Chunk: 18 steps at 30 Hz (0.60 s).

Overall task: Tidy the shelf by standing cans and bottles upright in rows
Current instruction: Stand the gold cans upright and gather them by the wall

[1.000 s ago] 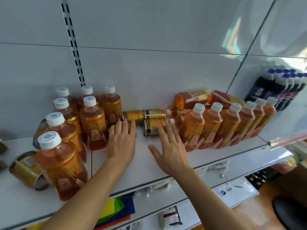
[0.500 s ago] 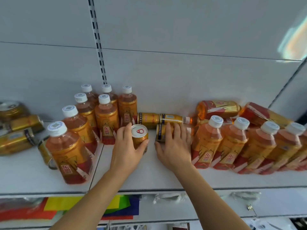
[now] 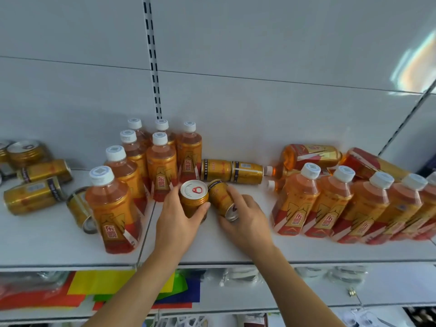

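On the white shelf (image 3: pixel 236 249) my left hand (image 3: pixel 175 223) grips an upright gold can (image 3: pixel 194 197) with a red pull tab. Right beside it my right hand (image 3: pixel 245 220) holds a second gold can (image 3: pixel 221 200), tilted with its base toward me. Two more gold cans (image 3: pixel 232 171) lie end to end against the back wall. Several upright orange bottles (image 3: pixel 144 166) with white caps stand in rows to the left. A front row of orange bottles (image 3: pixel 342 204) leans on the right, with fallen bottles (image 3: pixel 311 155) lying behind it.
Gold cans (image 3: pixel 35 195) lie on their sides at the far left, one (image 3: pixel 80 212) behind the nearest bottle. A slotted upright rail (image 3: pixel 153 67) runs up the back panel. A lower shelf holds coloured sheets (image 3: pixel 99 283) and clear packets.
The camera view shifted left. My left hand stood one can upright and kept hold of it. My right hand closed on a lying can and tipped it up off the shelf.
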{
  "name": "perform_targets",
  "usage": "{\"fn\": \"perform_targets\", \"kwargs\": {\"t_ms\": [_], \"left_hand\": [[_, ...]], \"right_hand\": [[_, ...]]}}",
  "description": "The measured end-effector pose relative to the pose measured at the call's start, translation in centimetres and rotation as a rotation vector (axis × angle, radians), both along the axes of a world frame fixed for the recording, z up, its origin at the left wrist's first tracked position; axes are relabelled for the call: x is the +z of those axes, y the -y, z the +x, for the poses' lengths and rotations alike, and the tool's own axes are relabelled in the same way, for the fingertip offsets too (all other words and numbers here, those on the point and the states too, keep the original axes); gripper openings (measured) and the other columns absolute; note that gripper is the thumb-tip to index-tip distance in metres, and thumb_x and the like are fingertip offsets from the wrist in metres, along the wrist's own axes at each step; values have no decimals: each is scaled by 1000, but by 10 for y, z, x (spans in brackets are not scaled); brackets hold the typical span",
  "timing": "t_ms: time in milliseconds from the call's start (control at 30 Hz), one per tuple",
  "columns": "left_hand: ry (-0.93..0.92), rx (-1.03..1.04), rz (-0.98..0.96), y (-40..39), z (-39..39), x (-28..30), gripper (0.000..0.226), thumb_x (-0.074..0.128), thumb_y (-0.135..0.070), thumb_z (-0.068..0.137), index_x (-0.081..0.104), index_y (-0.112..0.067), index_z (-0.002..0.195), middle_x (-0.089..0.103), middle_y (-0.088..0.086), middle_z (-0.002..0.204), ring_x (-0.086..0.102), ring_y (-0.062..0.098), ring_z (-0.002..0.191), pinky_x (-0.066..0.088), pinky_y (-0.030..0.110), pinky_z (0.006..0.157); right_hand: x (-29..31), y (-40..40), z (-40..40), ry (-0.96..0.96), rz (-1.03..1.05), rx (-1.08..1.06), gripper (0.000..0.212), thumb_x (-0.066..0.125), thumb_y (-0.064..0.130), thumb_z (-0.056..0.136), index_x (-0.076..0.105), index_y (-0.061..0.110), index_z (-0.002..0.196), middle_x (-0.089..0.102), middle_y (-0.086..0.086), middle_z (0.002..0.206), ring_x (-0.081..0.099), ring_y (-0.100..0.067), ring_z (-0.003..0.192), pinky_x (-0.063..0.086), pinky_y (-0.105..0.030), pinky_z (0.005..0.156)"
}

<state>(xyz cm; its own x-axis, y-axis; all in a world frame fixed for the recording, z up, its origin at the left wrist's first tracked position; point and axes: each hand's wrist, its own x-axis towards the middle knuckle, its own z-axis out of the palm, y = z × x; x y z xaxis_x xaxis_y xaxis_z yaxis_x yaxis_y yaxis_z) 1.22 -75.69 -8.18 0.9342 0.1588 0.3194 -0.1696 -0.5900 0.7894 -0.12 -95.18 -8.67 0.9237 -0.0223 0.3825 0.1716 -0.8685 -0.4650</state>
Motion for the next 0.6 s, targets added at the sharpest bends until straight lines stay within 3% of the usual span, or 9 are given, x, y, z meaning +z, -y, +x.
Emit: {"fn": "perform_targets", "kwargs": {"t_ms": [133,267,400,500,600], "left_hand": [[30,-74,-104,-5,-13,-1,76,80,-54,84,46,-26,147,60,-6,141,57,12,129,51,28,102],[51,-136,-129,-10,-25,-4,76,76,-53,88,41,-27,151,56,-6,145,54,10,132,49,24,102],[56,-182,-86,-15,-24,-9,80,75,-52,90,37,-25,155,53,-3,151,52,14,137,47,25,105],[39,-201,-93,-15,-26,-9,82,78,-49,89,36,-25,155,53,-3,151,52,15,139,51,33,108],[47,-212,-108,-15,-39,-8,81,78,-49,90,36,-25,155,54,-5,148,53,12,136,52,32,108]], "right_hand": [[25,-4,-21,112,152,-57,69,79,53,89,54,30,149,66,8,132,59,-9,118,52,-26,92],[31,-18,-33,65,221,-67,62,70,60,92,55,36,147,63,13,133,61,-10,117,58,-33,94],[11,-21,-45,35,257,-108,79,80,48,88,46,26,156,60,6,141,61,-9,122,57,-34,100],[5,-26,-49,13,271,-106,85,83,48,83,44,26,156,54,8,139,58,-7,121,54,-32,101],[12,-30,-52,-14,334,-117,88,86,51,77,46,31,152,52,11,134,57,-6,118,53,-32,101]]}}
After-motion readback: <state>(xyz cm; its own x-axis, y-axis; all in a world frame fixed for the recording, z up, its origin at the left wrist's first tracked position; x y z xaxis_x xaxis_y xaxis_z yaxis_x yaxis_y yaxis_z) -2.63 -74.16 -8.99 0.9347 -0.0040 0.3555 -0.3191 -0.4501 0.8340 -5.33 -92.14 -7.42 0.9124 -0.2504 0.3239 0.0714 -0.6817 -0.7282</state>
